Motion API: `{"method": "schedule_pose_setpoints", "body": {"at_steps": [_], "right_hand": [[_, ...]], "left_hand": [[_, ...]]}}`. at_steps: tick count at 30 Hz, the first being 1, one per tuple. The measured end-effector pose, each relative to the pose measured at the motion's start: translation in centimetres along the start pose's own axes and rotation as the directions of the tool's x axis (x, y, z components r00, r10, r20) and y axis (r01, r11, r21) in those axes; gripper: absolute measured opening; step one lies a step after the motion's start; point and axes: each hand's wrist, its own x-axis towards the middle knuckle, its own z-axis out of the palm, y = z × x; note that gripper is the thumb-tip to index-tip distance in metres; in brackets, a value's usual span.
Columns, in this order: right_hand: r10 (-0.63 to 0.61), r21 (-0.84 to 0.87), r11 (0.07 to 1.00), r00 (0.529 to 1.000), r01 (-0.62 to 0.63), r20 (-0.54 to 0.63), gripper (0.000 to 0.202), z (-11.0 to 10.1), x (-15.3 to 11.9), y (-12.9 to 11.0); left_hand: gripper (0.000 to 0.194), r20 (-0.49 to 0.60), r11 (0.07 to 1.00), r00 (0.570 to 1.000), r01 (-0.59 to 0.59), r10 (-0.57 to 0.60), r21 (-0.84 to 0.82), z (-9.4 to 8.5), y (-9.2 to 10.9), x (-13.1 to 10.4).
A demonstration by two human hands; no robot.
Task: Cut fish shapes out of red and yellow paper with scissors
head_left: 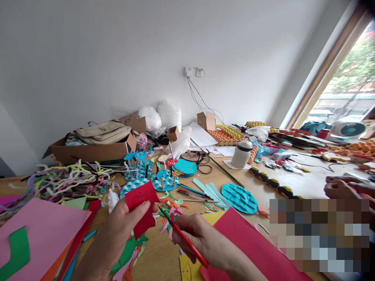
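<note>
My left hand (124,222) is closed on a piece of red paper (142,195), its thumb pressed on the front, where a small drawn line shows. The paper's lower edge looks cut and uneven. In my right hand (195,232) are red-handled scissors (187,244), their dark blades pointing up and left, just right of the red paper and apart from it. Paper scraps (172,207) of several colours lie on the table beyond and below the hands. A large red sheet (249,242) and a yellow sheet (186,267) with a drawn outline lie beneath my right forearm.
Pink sheets (43,230) and pipe cleaners (79,179) are at the left. Blue paper discs with small fish (165,179), a blue disc (239,198), pens (195,193) and a white jar (241,154) stand or lie ahead. Another person's hands (345,187) show at the right.
</note>
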Motion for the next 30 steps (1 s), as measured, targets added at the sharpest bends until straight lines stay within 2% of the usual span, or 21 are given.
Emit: {"method": "schedule_pose_setpoints", "body": {"at_steps": [2,5,7,9,13,19,24,30], "right_hand": [[0.019,0.086,0.996,0.997,-0.026,0.079,0.022,-0.5,-0.2,-0.1],[0.011,0.204,0.978,0.991,-0.039,0.135,0.022,-0.9,-0.4,-0.2],[-0.002,0.159,0.987,0.996,-0.012,0.084,0.022,-0.8,-0.4,-0.3],[-0.019,0.044,0.999,0.999,0.018,0.028,0.022,-0.6,-0.4,-0.2],[-0.057,-0.081,0.995,0.998,0.056,-0.001,0.026,-0.3,-0.3,-0.1],[-0.069,-0.111,0.992,0.998,0.067,-0.014,0.027,-0.1,-0.2,0.0],[-0.074,-0.105,0.992,0.997,0.071,-0.021,0.027,-0.1,-0.1,-0.1],[-0.077,-0.065,0.995,0.997,0.076,-0.026,0.028,-0.1,-0.1,0.1]], "left_hand": [[0.020,-0.049,1.000,0.999,-0.007,0.008,0.013,-0.3,0.2,0.2],[0.018,-0.042,0.998,0.999,0.002,0.000,0.058,-0.6,0.1,0.3],[0.017,-0.011,0.997,1.000,-0.001,0.002,0.079,-0.6,0.0,0.3],[0.018,0.015,0.997,1.000,-0.007,0.006,0.077,-0.4,-0.2,0.1],[0.019,0.025,1.000,1.000,0.012,-0.013,0.024,0.2,-0.2,-0.2],[0.015,0.108,0.993,0.993,0.062,-0.051,-0.099,0.8,-0.2,-0.6],[0.010,0.188,0.992,0.981,0.068,-0.047,-0.104,0.6,-0.8,-0.4],[0.006,0.228,0.993,0.973,0.058,-0.032,-0.106,0.5,-1.1,-0.3]]}}
